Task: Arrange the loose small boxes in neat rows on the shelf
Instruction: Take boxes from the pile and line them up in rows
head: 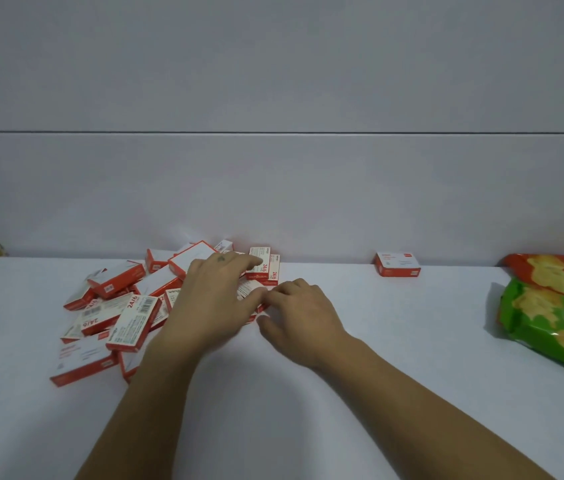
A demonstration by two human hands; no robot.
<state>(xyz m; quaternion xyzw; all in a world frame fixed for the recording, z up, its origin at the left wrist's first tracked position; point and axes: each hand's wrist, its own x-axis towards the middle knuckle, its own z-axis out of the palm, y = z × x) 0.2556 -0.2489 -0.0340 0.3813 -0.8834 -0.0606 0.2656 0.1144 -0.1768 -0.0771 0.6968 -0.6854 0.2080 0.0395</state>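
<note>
Here, my left grip lies released, its straight fingers resting on the pile of small boxes left of centre on the shelf. My right grip curls its fingers onto a half-hidden box at the pile's edge, but I cannot tell whether it holds it. A lone box sits well apart, by the back wall.

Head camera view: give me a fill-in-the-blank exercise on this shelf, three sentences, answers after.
The jumbled pile of small boxes lies mostly to the ____ of the left hand. One lone box sits against the back wall, to the ____ of the right hand. The nearer snack bag is ____ in colour.
Missing words: left; right; green.
</note>
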